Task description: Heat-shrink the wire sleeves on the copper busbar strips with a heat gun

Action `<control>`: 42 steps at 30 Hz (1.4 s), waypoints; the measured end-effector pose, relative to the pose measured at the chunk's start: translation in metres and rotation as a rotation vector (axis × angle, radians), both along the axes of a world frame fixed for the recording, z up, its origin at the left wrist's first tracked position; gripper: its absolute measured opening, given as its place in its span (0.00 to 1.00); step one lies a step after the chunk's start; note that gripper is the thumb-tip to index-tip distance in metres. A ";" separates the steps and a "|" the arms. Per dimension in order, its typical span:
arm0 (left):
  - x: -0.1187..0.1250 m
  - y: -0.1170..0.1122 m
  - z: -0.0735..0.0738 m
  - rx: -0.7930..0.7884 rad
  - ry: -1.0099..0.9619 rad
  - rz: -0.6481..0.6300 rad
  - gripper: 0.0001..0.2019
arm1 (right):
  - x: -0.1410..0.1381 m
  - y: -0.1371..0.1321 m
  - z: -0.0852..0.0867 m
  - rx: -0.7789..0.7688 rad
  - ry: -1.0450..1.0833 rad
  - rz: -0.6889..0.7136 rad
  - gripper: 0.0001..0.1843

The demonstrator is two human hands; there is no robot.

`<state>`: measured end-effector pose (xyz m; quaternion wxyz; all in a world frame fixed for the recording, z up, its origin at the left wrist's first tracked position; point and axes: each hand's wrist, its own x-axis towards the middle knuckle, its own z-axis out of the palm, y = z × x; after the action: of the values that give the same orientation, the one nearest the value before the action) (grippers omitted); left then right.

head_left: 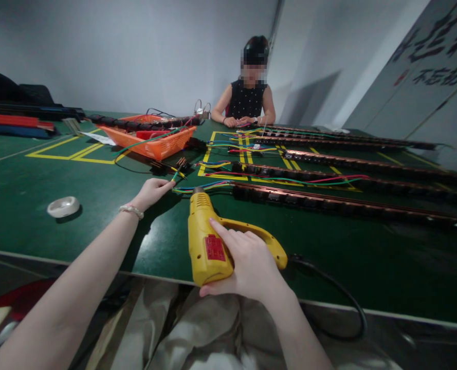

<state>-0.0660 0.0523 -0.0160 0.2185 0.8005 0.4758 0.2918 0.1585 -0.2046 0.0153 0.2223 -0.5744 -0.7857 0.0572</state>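
The right hand [247,262] is wrapped around the handle of a yellow heat gun [208,241], fingers closed on the grip and forefinger stretched along the body near the red label; the gun rests on the green tabletop [39,174] close to its near edge, nozzle pointing away toward a bundle of coloured wires [205,186]. Its black cord [340,298] loops off the tabletop edge to the right. The left hand [151,192] reaches forward with the fingers loosely extended, the fingertips touching or just short of the near ends of those wires, where a small dark connector [180,167] lies; whether it has actually pinched a wire cannot be told. The wires run into the nearest of several long dark copper-toned bars [328,203] laid side by side across the tabletop. Judging by how things lie, the work on this nearest bar looks to be at an early point: the gun is gripped but not lifted or aimed closely, and the wire ends lie loose. The bars farther back also carry wiring, though how finished they are is too small to tell. A roll of white tape [63,206] sits well apart to the left, an orange basket [154,141] farther back, and another person [247,92] sits at the far side, hands on the tabletop.
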 end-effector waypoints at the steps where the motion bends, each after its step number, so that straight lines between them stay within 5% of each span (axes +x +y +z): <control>1: 0.000 0.000 0.000 0.008 -0.021 -0.011 0.25 | 0.005 -0.002 -0.001 0.010 -0.007 -0.023 0.62; 8: -0.002 0.010 -0.006 0.048 -0.132 -0.129 0.24 | 0.031 -0.022 -0.008 0.130 -0.113 -0.221 0.60; 18: 0.002 0.014 -0.010 0.120 -0.106 -0.069 0.24 | 0.028 -0.028 -0.015 0.284 -0.175 -0.246 0.58; 27: 0.000 0.009 -0.004 -0.071 -0.138 0.018 0.25 | -0.014 -0.014 -0.017 0.251 -0.198 -0.295 0.59; 42: -0.001 0.013 -0.008 -0.150 -0.244 0.015 0.28 | -0.087 0.012 -0.017 0.160 -0.110 -0.087 0.63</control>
<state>-0.0666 0.0658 -0.0236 0.3315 0.7370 0.4722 0.3522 0.0714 -0.1930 -0.0015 0.2261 -0.5905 -0.7733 -0.0473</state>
